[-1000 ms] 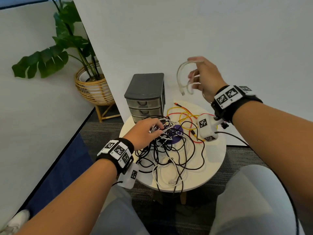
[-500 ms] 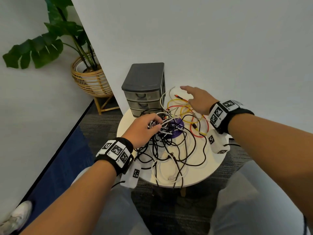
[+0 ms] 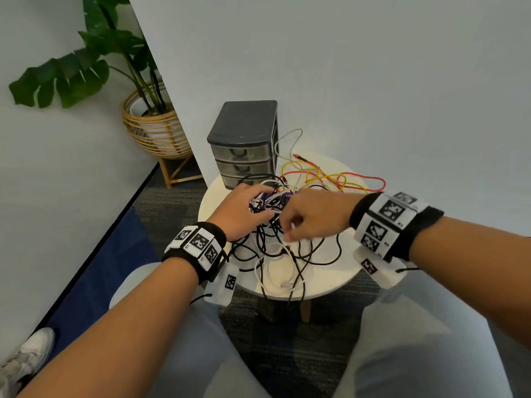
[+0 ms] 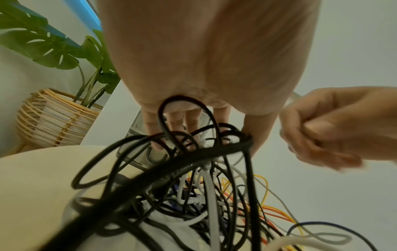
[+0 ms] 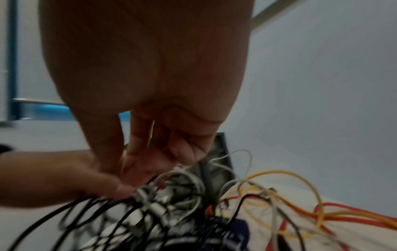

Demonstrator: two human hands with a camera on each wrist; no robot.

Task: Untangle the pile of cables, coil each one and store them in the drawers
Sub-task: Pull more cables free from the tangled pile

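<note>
The left hand [image 3: 240,209] is pressing down on top of the pile of cables [image 3: 275,231], with its fingers [image 4: 191,125] bent into the black loops, holding a bunch of them. The right hand [image 3: 313,216] is just beside it, over the middle of the pile, with its fingers curled in. It looks like it is pinching a thin pale cable, but the picture is blurry there, so I cannot tell for sure.

I think the step now is pulling one cable free. To do it well, the left hand should be keeping the pile still while the right hand is finding one end and pulling slowly. Fast pulling could be making the knots tighter or dragging the whole pile off the counter [image 3: 218,202].

The black cables [image 4: 150,171] are round, bendy and smooth, lying in big floppy loops. The white cables [image 3: 275,271] are thin and curly near the front edge. The yellow cable [image 3: 324,176] and the red cable [image 3: 370,179] are lying in long waves at the back. Something purple [image 3: 280,196] is showing under the pile.

The counter is round and pale. The small gray drawer box [image 3: 244,145] is standing at the back of it, touching the pile, with all three see-through drawers closed. No cable is coiled yet.
</note>
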